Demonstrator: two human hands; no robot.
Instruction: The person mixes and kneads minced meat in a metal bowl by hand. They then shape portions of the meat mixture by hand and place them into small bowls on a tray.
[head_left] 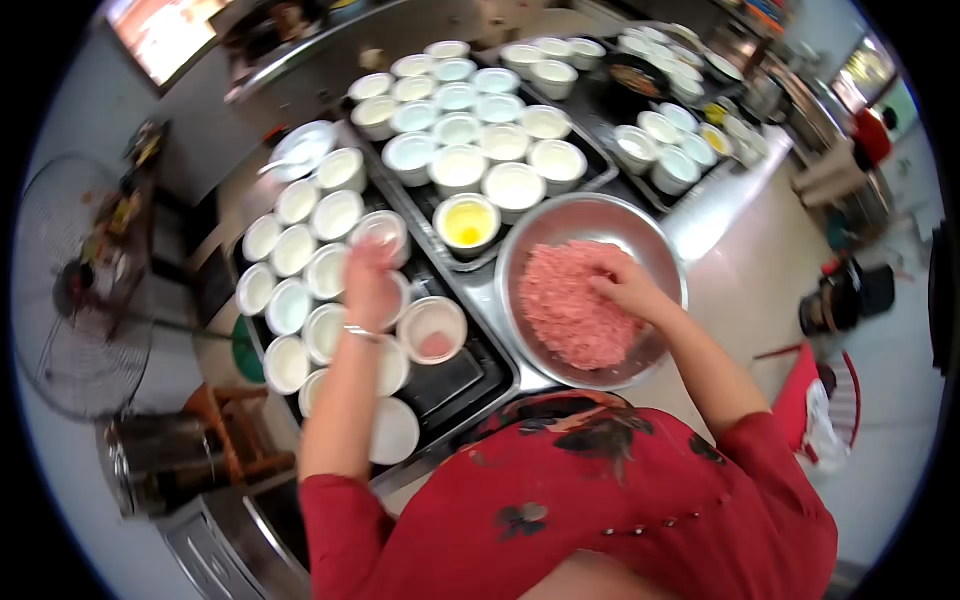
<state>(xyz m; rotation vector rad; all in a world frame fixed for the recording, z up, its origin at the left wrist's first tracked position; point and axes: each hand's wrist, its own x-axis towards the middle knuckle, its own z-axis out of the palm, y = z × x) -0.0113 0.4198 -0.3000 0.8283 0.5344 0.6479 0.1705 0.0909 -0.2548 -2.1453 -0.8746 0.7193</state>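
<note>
A wide steel bowl (673, 262) holds a mound of pink minced meat (565, 305). My right hand (632, 288) reaches into it, its fingers closed together at the meat's surface. Over the tray of white cups on the left is my left hand (370, 280), smeared by motion; its fingers are at a cup (384, 228) near that tray's inner edge, and I cannot make out what they hold. Closer to me, a white cup (432, 318) has a small lump of meat at its bottom.
The left black tray (450, 385) carries many white cups. Behind the bowl, a second tray (462, 264) holds more, one with yellow liquid (467, 222). Further right are a dark pan (637, 78) and more cups. A fan (80, 285) stands left, a red chair (795, 400) right.
</note>
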